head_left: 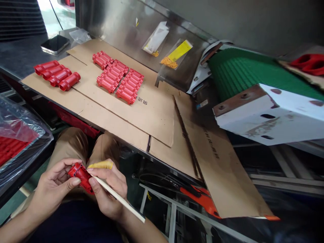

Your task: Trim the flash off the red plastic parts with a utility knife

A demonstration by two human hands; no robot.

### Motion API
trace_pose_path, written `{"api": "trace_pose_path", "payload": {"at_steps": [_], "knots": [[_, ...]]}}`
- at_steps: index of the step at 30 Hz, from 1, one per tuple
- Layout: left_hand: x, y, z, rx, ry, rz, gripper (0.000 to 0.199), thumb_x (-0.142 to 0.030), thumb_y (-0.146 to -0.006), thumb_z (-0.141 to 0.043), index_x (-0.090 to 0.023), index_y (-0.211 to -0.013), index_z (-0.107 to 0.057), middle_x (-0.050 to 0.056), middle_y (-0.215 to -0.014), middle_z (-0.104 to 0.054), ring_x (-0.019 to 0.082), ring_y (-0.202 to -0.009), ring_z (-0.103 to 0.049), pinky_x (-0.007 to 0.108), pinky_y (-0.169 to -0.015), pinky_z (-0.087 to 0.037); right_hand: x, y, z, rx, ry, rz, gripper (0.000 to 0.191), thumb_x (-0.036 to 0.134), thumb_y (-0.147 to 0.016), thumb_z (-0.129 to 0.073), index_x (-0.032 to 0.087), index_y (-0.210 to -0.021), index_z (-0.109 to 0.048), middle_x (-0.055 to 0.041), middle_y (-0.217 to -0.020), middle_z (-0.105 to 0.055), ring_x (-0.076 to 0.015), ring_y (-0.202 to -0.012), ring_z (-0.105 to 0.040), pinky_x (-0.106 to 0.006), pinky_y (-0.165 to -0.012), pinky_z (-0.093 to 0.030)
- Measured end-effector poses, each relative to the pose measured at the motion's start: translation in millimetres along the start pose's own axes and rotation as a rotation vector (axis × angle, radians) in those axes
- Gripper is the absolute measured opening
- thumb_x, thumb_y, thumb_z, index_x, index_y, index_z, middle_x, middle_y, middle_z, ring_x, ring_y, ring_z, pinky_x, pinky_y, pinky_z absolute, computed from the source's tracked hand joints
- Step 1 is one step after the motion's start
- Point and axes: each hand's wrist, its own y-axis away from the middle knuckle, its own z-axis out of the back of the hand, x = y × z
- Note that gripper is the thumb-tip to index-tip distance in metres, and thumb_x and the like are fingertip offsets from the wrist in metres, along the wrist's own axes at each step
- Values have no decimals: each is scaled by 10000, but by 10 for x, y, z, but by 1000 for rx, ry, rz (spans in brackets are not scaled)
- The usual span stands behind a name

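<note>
Low over my lap, a red ribbed plastic part (81,176) is held between my hands. My left hand (57,180) grips its left end, thumb on the near side and fingers behind. My right hand (108,185) pinches a thin pale stick (121,199) whose tip meets the part's right side; its fingers also touch the part. A yellow cover wraps one finger of the right hand. On the cardboard (93,98), several similar red parts (120,79) lie in tight rows, with another group (57,75) to the left.
A phone (55,44) lies at the back left. Bags with orange pieces (169,62) hang on the metal panel. A green conveyor belt (243,71) with a white frame juts in at the right. An orange-handled tool (199,199) sits below the table edge. Red parts fill a plastic-lined bin (15,145) at left.
</note>
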Motion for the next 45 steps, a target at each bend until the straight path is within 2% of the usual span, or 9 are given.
{"api": "trace_pose_path", "payload": {"at_steps": [7, 14, 17, 20, 23, 27, 38, 41, 45], "knots": [[-18, 60, -36, -6, -8, 6, 362, -397, -767, -1025, -293, -1088, -893, 33, -1042, -871, 208, -908, -823, 237, -824, -656, 14, 21, -15, 0, 39, 28, 234, 170, -1083, -687, 230, -1289, -779, -105, -1101, -878, -249, -942, -824, -419, -851, -698], [-44, 66, -33, -43, -69, -106, 317, -402, -762, -1027, -322, -1040, -897, 14, -1050, -842, 208, -947, -814, 232, -875, -652, 124, 44, 95, 56, 113, 12, 257, 110, -1020, -692, 218, -1237, -777, -108, -1050, -871, -257, -906, -813, -426, -846, -690], [-32, 27, 20, 16, -100, -88, 339, -419, -767, -1021, -323, -1076, -917, 39, -1047, -874, 236, -933, -841, 252, -847, -680, 177, 13, 167, 75, 86, -63, 212, 112, -1019, -717, 221, -1184, -794, -90, -1048, -878, -233, -916, -817, -382, -861, -686], [-14, -12, 76, 103, -114, -76, 363, -438, -775, -1010, -318, -1109, -933, 64, -1013, -900, 269, -901, -862, 282, -792, -708, 193, -19, 196, 56, 35, -167, 126, 176, -1033, -745, 230, -1121, -817, -70, -1021, -883, -207, -882, -818, -327, -807, -676], [-31, -5, 78, 112, -101, -24, 373, -463, -777, -1007, -333, -1119, -939, 64, -1036, -909, 260, -932, -867, 258, -813, -699, 177, -20, 186, 49, 15, -222, 96, 230, -1041, -751, 229, -1089, -834, -60, -979, -885, -196, -836, -814, -309, -780, -657], [-83, 40, 31, 101, -81, 16, 383, -499, -757, -1018, -360, -1105, -941, 48, -1040, -906, 228, -932, -856, 220, -836, -675, 153, 14, 169, 38, 5, -241, 100, 239, -1038, -751, 229, -1080, -842, -54, -964, -887, -186, -818, -811, -296, -766, -640], [-8, -7, 94, 135, -153, -62, 383, -489, -770, -1000, -301, -1099, -945, 104, -1055, -904, 299, -929, -866, 312, -809, -712, 165, -13, 199, 61, 31, -250, 111, 252, -1054, -727, 220, -1053, -833, -62, -950, -877, -187, -829, -813, -303, -773, -645], [-35, 29, 62, 107, -157, -60, 372, -506, -764, -1003, -324, -1083, -946, 91, -1069, -900, 289, -959, -858, 296, -845, -696, 174, -31, 234, 97, 36, -270, 119, 251, -1053, -722, 215, -1049, -835, -67, -937, -874, -193, -827, -813, -306, -771, -648], [-112, 50, 25, 9, -137, -47, 364, -531, -759, -1006, -363, -1075, -940, 53, -1105, -895, 257, -1005, -844, 256, -914, -657, 172, -32, 295, 137, -11, -311, 115, 223, -1033, -735, 213, -1008, -846, -61, -930, -879, -191, -834, -822, -298, -788, -661]]}}
